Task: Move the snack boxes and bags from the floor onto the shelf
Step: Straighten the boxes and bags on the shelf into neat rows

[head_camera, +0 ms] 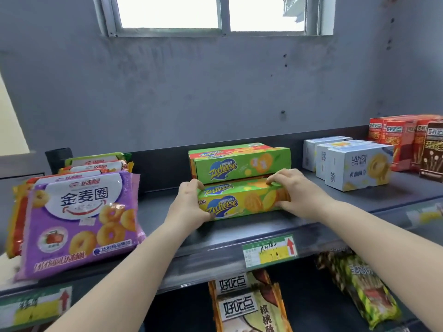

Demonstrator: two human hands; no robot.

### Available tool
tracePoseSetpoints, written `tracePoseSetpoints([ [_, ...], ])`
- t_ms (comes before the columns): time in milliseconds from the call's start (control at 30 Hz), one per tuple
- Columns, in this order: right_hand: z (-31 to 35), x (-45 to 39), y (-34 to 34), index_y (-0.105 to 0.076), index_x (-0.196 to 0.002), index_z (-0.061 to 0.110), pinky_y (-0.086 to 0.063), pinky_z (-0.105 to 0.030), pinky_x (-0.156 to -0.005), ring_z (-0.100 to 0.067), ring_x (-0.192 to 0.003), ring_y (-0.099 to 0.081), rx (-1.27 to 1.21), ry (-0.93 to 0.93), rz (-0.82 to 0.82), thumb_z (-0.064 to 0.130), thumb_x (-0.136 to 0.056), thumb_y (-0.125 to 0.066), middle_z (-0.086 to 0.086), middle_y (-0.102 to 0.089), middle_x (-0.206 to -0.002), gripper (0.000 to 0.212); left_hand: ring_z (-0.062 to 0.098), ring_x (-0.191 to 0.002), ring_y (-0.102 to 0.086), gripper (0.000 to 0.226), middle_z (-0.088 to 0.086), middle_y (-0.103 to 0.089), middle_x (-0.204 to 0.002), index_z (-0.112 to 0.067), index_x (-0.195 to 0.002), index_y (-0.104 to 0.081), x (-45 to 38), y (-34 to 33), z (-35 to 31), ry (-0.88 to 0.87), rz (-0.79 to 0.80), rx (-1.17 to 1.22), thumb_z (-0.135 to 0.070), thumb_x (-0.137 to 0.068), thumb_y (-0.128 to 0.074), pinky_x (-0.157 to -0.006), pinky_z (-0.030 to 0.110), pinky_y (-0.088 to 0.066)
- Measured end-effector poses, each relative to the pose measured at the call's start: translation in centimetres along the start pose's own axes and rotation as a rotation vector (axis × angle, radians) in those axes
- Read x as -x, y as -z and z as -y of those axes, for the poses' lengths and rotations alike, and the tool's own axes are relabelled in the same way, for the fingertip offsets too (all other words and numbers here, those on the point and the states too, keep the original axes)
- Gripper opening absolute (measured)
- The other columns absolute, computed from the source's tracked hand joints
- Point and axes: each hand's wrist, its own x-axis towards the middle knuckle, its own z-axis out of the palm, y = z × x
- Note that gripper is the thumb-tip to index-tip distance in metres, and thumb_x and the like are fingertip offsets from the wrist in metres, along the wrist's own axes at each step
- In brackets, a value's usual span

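A green and yellow Zecheese biscuit box (239,200) lies lengthwise on the dark top shelf (239,233), in the middle. My left hand (189,202) grips its left end and my right hand (291,190) grips its right end, fingers over the top edge. Directly behind it stand more Zecheese boxes (242,165), stacked against the shelf's back wall. The box in my hands rests on the shelf board, close in front of that stack.
Purple and orange ring-biscuit bags (79,219) lean at the left. White Landy cookie boxes (354,164) and red and brown stick-snack boxes (407,142) stand at the right. A price tag (269,251) hangs on the shelf's front rail. Snack bags (249,305) fill the shelf below.
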Motion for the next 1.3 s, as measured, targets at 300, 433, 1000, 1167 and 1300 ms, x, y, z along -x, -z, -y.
tracePoseSetpoints([
  [300,-1.9,-1.2,-0.3,-0.061,-0.115,0.019,-0.035,-0.040,-0.092,-0.026,-0.117,-0.050,0.045,0.111,-0.208,0.033,-0.072,-0.069,0.000,-0.061,-0.116,0.046,0.019,-0.098,-0.053,0.066,0.005,-0.041,-0.125,-0.015,-0.126,-0.042,-0.1,-0.9,-2.3,0.073,-0.086,-0.018,-0.018,-0.070,-0.078,-0.088,0.032,-0.048],
  [433,1.1,-2.3,-0.5,-0.064,-0.110,0.016,-0.039,-0.044,-0.092,-0.029,-0.111,-0.057,-0.056,0.261,-0.273,0.039,-0.070,-0.067,-0.003,-0.067,-0.109,0.046,0.021,-0.116,-0.052,0.058,0.002,-0.046,-0.131,-0.017,-0.128,-0.044,1.3,0.1,-3.3,0.027,-0.212,-0.121,-0.028,-0.077,-0.071,-0.096,0.037,-0.045],
  [1000,22.7,-5.5,-3.5,-0.038,-0.133,0.018,-0.044,-0.040,-0.097,-0.020,-0.119,-0.048,-0.574,0.313,-0.143,0.046,-0.076,-0.068,-0.003,-0.050,-0.132,0.071,0.019,-0.121,-0.048,0.048,-0.001,-0.051,-0.131,-0.022,-0.126,-0.046,10.2,15.7,6.7,0.198,-0.586,-0.267,-0.035,-0.084,-0.064,-0.099,0.036,-0.035],
  [1167,27.4,-6.8,-5.7,-0.002,-0.141,0.038,-0.050,-0.041,-0.095,-0.024,-0.118,-0.054,-0.829,-0.037,0.041,0.070,-0.043,-0.069,-0.006,-0.040,-0.141,0.123,0.018,-0.127,-0.041,0.064,0.001,-0.044,-0.138,-0.022,-0.134,-0.038,9.7,18.8,12.6,0.230,-0.492,-0.071,-0.042,-0.081,-0.066,-0.098,0.032,-0.037],
  [1300,28.9,-7.0,-7.0,-0.009,-0.145,0.028,-0.055,-0.038,-0.084,-0.022,-0.101,-0.062,-0.998,-0.242,-0.001,0.049,-0.059,-0.078,-0.001,-0.053,-0.116,0.113,0.022,-0.135,-0.036,0.083,0.003,-0.033,-0.148,-0.024,-0.142,-0.023,9.3,20.2,15.9,0.350,-0.291,0.251,-0.049,-0.077,-0.068,-0.105,0.039,-0.036],
])
